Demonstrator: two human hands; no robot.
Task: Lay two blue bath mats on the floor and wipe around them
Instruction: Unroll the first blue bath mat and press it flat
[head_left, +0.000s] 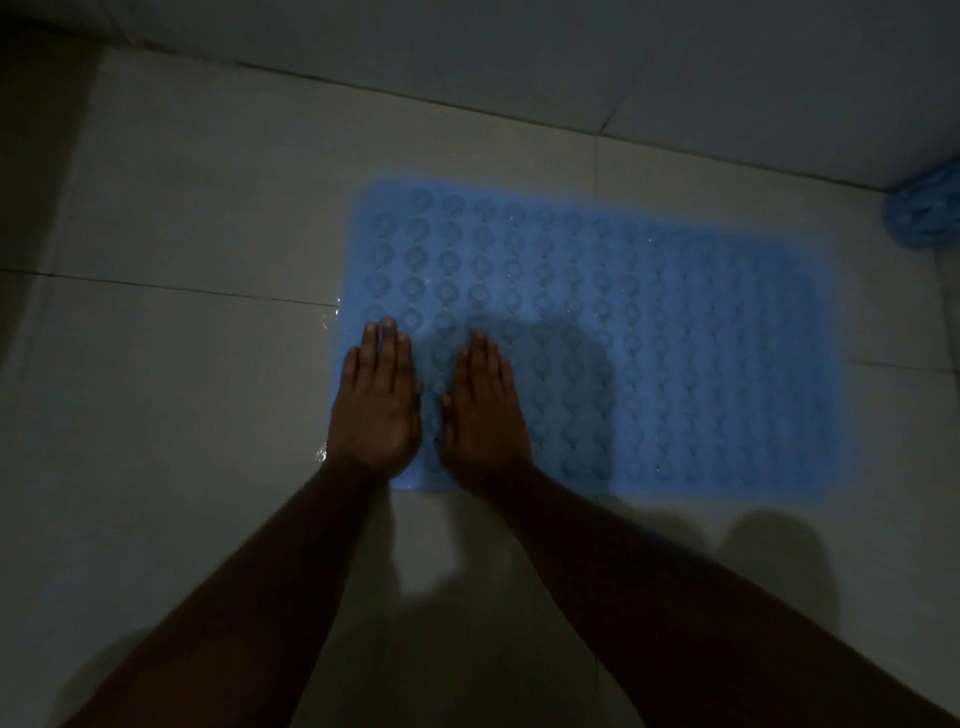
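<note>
A blue bath mat (649, 322) with rows of round bumps lies flat on the pale tiled floor (182, 364). Both my hands rest palm down on its near left end. My left hand (376, 400) lies flat at the mat's left edge, fingers together and pointing away from me. Beside it, my right hand (483, 408) is pressed flat on the mat, a narrow strip of blue showing between the two. Neither hand grips anything. A second blue mat (927, 213), rolled or bunched, shows at the right edge by the wall.
The wall (519, 47) meets the floor along a slanted line beyond the mat. Water glistens on the tile at the mat's left edge (327, 322). The room is dim and my shadow falls over the near floor.
</note>
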